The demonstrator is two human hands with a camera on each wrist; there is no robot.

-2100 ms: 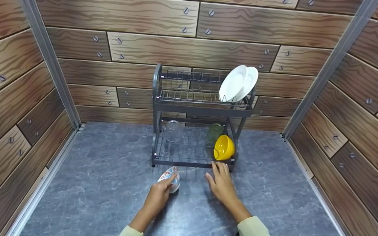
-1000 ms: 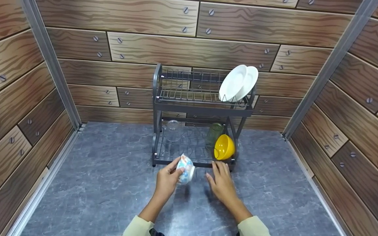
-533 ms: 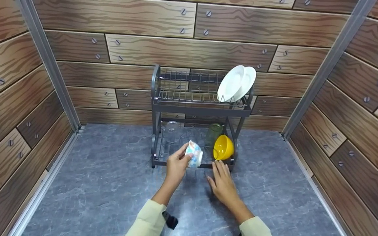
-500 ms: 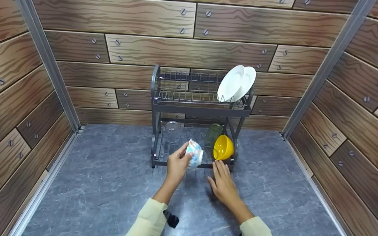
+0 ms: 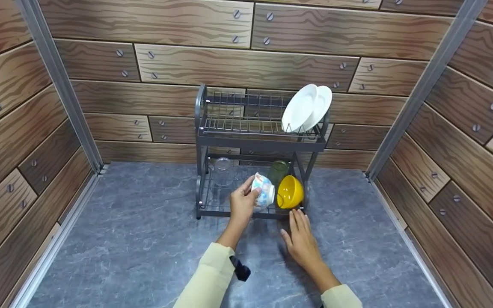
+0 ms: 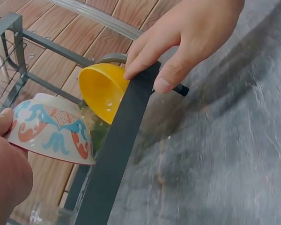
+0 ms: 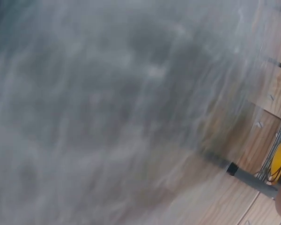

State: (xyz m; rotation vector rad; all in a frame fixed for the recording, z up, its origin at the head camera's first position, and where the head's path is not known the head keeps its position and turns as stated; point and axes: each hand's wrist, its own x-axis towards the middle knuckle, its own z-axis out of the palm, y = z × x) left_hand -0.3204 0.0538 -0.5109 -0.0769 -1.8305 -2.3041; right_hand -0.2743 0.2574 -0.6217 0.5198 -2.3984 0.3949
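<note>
My left hand (image 5: 241, 205) grips a small white bowl (image 5: 264, 191) with blue and orange patterns, tilted on its side, over the lower tier of the dark dish rack (image 5: 212, 212). In the left wrist view the fingers pinch the patterned bowl (image 6: 51, 129) at its rim. To its right, a yellow bowl (image 5: 291, 192) leans on its side at the tier's right end. My right hand (image 5: 303, 244) has its fingers extended, fingertips at the front rail (image 6: 119, 154) just below the yellow bowl. The right wrist view catches only a bit of that hand at its edge.
A clear glass (image 5: 223, 171) stands at the lower tier's back left, and a green glass (image 5: 278, 171) behind the yellow bowl. Two white plates (image 5: 300, 109) lean in the upper tier's right end. Wood-patterned walls (image 5: 165, 98) enclose the grey marbled surface (image 5: 144, 239).
The left hand has raised the patterned bowl from in front of the rack, turned it, and carried it forward and right over the lower tier. The right hand has slid slightly right.
</note>
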